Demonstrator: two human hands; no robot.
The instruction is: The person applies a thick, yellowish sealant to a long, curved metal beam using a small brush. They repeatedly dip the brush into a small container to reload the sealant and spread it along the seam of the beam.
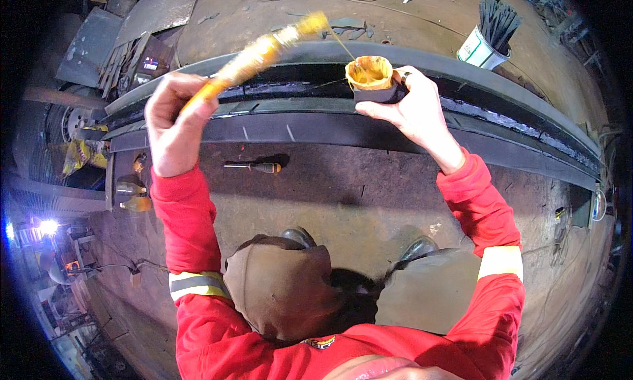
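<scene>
My left hand point(177, 119) is closed around the handle of a yellow-smeared paintbrush point(260, 52), blurred by motion and tilted up to the right. From its tip a thin yellow strand stretches down to a small dark cup point(369, 94). Thick yellow paint point(370, 71) coats the cup's inside and rim. The cup is gripped from its right side by my right hand point(417, 107), thumb in front; some fingers are hidden behind it. Both hands are over a long dark steel beam point(316, 126) lying across in front of me.
On the floor this side of the beam lies a screwdriver point(254, 167). Bottles point(134, 204) stand by its left end. Beyond it are a white bucket of dark rods point(483, 49) and metal plates point(158, 14). A bright light point(47, 227) glares at far left.
</scene>
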